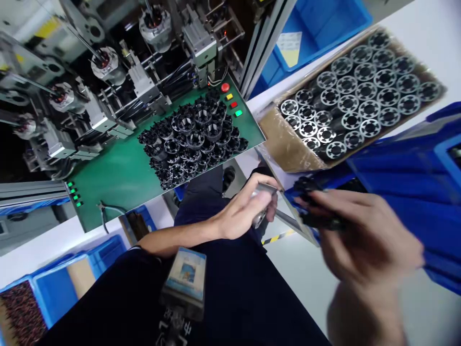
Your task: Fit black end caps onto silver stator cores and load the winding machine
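Observation:
My left hand (243, 211) is closed around a silver metal ring-shaped core (265, 188), partly hidden by the fingers, above my lap. To its right, my right hand (360, 235) pinches a black plastic part (311, 202) with a toothed outline; motion blurs both. The two held pieces are apart. Black plastic ring frames (194, 139) stand stacked in a dense group on the green bench top (118, 163). Beyond my right hand, a cardboard box (288, 144) lined with clear film holds rows of slotted metal cores (369, 108).
Machine stations with clamped motor parts (108, 65) line the back of the bench. Coloured buttons (230, 96) sit at its right corner. Pliers (108, 209) lie at the front edge. Blue bins (406, 163) stand at the right, another blue bin (57, 293) at lower left.

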`<action>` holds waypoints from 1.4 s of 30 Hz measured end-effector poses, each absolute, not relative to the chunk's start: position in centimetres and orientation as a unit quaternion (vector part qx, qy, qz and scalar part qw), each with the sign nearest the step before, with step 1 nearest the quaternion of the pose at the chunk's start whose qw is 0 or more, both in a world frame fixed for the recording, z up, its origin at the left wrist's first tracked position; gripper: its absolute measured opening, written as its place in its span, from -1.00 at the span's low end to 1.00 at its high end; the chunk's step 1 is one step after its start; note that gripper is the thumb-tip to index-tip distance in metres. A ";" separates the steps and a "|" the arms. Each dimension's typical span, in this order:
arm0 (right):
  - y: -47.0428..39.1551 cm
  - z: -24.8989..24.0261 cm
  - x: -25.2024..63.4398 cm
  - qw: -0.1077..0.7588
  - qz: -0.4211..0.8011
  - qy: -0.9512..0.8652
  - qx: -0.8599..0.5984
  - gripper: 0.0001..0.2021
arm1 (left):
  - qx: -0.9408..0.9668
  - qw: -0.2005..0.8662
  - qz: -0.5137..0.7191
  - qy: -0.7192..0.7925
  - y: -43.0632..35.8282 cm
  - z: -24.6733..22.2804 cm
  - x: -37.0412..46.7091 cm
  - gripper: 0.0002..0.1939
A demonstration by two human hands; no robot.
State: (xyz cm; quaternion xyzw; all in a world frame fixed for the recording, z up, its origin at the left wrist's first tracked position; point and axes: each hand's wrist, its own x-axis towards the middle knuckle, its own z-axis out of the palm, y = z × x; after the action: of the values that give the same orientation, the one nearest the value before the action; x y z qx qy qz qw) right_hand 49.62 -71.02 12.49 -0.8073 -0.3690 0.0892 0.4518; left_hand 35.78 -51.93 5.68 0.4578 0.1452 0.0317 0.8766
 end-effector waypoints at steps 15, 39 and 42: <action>-67.2 12.8 47.0 0.514 0.111 -0.433 -0.732 -0.53 | 0.559 0.797 0.126 0.189 -52.0 7.6 33.9 -0.34; -68.8 9.9 45.8 0.559 0.096 -0.364 -0.738 -0.52 | 0.656 0.734 0.169 0.042 -51.5 4.7 35.2 -0.49; -68.7 9.7 45.4 0.566 0.111 -0.345 -0.741 -0.54 | 0.658 0.733 0.161 0.065 -51.3 4.8 34.9 -0.47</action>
State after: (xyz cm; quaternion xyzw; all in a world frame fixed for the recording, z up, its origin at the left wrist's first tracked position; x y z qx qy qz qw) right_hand 45.37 -68.67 9.73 -0.7408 -0.3450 0.1112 0.5655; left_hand 34.91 -51.33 4.79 0.6582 0.0645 0.1614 0.7325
